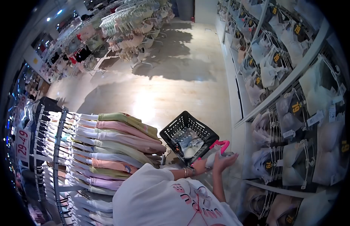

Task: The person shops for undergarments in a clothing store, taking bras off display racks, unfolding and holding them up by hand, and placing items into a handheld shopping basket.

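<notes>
A small white-grey item, probably a garment, is bunched between my two hands. My left hand (200, 166), with bracelets at the wrist, grips its left side. My right hand (223, 162) is bent around its other side, with the fingertips pointing right. A bright pink bar (222, 144), which looks like a basket handle, stands just above my hands. Touching this bar is a black perforated basket (170, 132) with white, grey and blue items (188, 140) inside. Some fingers are hidden by the item.
On the left, a metal rack (59, 150) carries many pastel clothes (114, 147) on hangers, with a price sign (22, 145) beside it. Wall shelving (291, 92) on the right holds hanging bras. More racks of small garments (126, 26) stand farther back on the pale floor (182, 90).
</notes>
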`<state>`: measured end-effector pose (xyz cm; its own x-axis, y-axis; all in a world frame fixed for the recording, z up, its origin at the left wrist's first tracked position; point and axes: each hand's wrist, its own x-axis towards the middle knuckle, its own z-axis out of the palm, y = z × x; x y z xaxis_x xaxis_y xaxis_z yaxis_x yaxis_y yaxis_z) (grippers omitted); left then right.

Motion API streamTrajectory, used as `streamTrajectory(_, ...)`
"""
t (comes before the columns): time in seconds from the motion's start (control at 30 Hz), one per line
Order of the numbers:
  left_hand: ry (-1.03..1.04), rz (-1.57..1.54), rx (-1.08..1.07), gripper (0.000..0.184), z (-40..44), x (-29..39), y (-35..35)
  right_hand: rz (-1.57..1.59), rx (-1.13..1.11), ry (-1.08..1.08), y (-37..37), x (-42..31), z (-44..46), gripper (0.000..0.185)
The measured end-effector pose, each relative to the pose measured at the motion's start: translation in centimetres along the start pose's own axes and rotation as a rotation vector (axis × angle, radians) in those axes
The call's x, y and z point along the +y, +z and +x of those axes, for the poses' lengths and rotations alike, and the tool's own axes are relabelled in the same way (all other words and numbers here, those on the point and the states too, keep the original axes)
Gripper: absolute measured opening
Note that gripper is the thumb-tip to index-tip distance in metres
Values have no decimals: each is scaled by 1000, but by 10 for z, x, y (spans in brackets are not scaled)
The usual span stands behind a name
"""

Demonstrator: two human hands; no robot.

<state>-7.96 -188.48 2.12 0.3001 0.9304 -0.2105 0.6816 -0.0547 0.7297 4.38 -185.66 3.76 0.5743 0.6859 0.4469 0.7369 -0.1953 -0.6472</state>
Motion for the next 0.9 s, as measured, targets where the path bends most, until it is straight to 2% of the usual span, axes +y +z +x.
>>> streamTrajectory(0.1, -90, 79, -50, 38, 22, -42, -1, -181, -346, -379, 14, -20, 62, 63)
streamTrajectory(0.2, -70, 95, 5, 33, 38, -62, -28, 31, -696, -395, 63, -15, 83, 40)
streamTrajectory(0.3, -102, 116, -2, 33, 51, -81, -51, -113, -720, -521, 91, -38, 91, 33)
streamTrajectory(0.33, -102, 101, -5, 33, 52, -90, -60, -99, -642, -580, 102, -46, 89, 28)
streamTrajectory(0.43, -64, 133, -17, 36, 51, -118, -88, -40, -715, -573, 119, -70, 85, 25)
streamTrajectory(0.47, -55, 158, -3, 37, 50, -124, -97, 5, -632, -603, 125, -76, 80, 22)
streamTrajectory(0.53, -42, 173, 19, 40, 48, -139, -117, -27, -611, -614, 136, -85, 71, 21)
streamTrajectory(0.63, -129, 190, 37, 40, 40, -145, -163, -67, -596, -659, 144, -100, 55, 23)
streamTrajectory(0.7, -112, 216, 203, 40, 41, -170, -173, -80, -575, -698, 152, -112, 46, 26)
streamTrajectory(0.8, -132, 137, 463, 40, 44, -190, -200, -83, -480, -751, 181, -123, 30, 21)
streamTrajectory(0.9, -130, 137, 560, 42, 70, -198, -236, 57, -661, -707, 221, -138, 29, 24)
